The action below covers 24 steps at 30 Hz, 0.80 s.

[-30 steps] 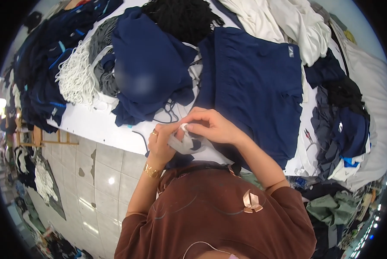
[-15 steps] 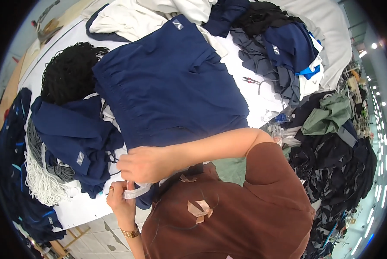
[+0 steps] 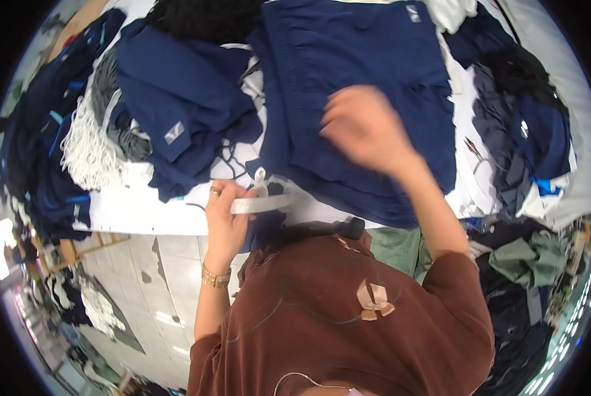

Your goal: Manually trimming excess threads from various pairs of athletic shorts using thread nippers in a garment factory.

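Observation:
My left hand (image 3: 225, 214) is closed on one end of a white band (image 3: 266, 203), at the near edge of the table. The band stretches to the right, and its far end is blurred. My right hand (image 3: 365, 129) is raised over a stack of folded navy shorts (image 3: 374, 59), smeared by motion, with its fingers seemingly curled. Whether it holds anything cannot be made out. Just beyond my left hand, a crumpled navy garment (image 3: 183, 99) with a small pale logo lies with dark cords at its side.
White cords (image 3: 88, 148) hang by the table's left side, with black cords (image 3: 206, 20) at the back. A pile of dark garments (image 3: 506, 105) lies on the right, near small red-handled snips (image 3: 471, 145). Green cloth (image 3: 529, 257) sits at the lower right.
My right hand has left my left hand's side and moved right and away, over the shorts. My left hand keeps its grip on the white band. The whole view has shifted.

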Available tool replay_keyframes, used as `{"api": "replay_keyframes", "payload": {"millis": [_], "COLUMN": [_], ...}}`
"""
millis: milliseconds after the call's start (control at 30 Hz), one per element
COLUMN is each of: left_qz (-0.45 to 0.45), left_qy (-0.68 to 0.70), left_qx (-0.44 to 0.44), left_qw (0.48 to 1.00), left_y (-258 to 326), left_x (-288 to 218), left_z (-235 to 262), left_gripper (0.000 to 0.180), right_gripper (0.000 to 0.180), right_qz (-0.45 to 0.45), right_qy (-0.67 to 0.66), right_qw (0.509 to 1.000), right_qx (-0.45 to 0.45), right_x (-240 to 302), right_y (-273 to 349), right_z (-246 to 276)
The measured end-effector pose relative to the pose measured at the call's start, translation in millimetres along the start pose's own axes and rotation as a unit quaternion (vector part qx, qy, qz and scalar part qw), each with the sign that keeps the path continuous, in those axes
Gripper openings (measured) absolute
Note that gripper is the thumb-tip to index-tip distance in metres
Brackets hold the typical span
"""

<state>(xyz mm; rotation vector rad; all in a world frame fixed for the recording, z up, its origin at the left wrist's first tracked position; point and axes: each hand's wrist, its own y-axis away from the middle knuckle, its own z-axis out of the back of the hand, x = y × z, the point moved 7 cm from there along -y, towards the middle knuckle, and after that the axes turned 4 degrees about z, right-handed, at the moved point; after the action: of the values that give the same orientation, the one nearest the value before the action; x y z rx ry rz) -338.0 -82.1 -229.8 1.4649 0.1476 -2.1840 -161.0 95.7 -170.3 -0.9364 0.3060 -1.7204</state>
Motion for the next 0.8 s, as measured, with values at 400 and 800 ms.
{"api": "replay_keyframes", "payload": {"millis": [400,800], "left_qz": [0.029,0.058], "left_qy": [0.022,0.342], "left_qx": [-0.120,-0.124], "left_qw": [0.992,0.930], "left_y": [8,22], "left_x": [26,47], "left_z": [-5,-22], "left_gripper": [0.011,0.011], "right_gripper": [0.045,0.031], "right_qz": [-0.479,-0.374], "right_qy": [0.322,0.404], "right_qw": [0.811,0.834], "right_qx": [0.093,-0.040], "right_x": [-298,-203], "right_y": [413,375], "right_z": [204,190]}}
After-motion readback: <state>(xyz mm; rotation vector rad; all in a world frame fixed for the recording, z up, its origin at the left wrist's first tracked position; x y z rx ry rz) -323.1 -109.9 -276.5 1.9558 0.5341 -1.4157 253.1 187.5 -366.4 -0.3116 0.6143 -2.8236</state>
